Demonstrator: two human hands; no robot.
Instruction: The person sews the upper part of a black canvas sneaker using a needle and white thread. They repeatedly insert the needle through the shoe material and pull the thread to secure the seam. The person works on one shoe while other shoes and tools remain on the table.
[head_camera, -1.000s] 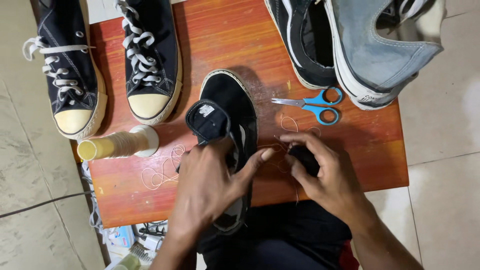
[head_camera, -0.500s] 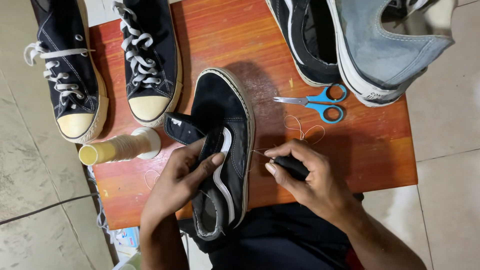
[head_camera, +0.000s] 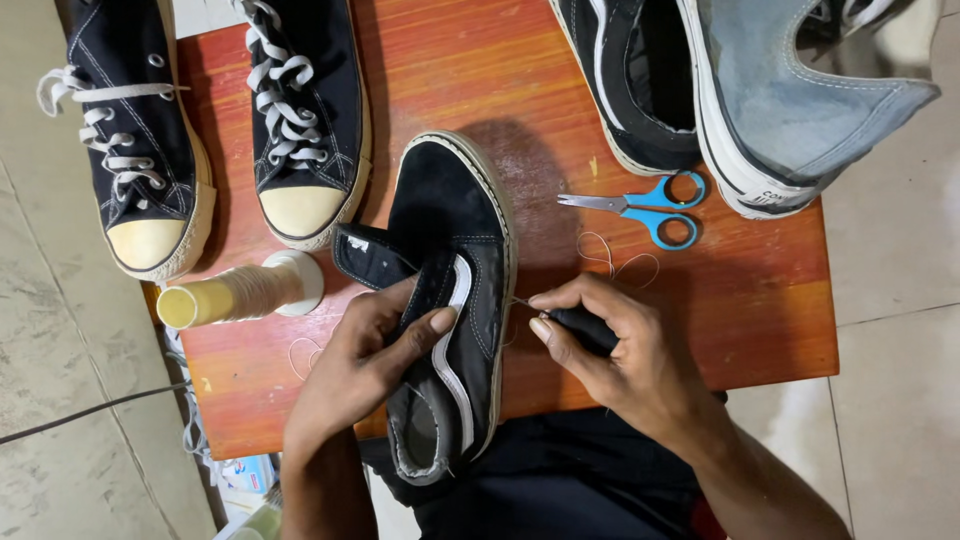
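Left hand (head_camera: 365, 365) clamps black sneaker (head_camera: 450, 300) on tabletop (head_camera: 760, 300) edge; right hand (head_camera: 625, 350) pinches dark-handled awl (head_camera: 580, 325) at sole. We judge upper soft, sole stiff; grip midfoot.

A black shoe (head_camera: 455, 290) with a white stripe, blue-handled scissors (head_camera: 640, 208), a reddish-brown wooden table (head_camera: 450, 70).

Single head-worn view, looking steeply down from above near edge of red wooden table (head_camera: 760, 300). Close range: table fills most of frame, far edge cropped at top, tiled floor (head_camera: 890, 300) visible past left and right edges. No second view.
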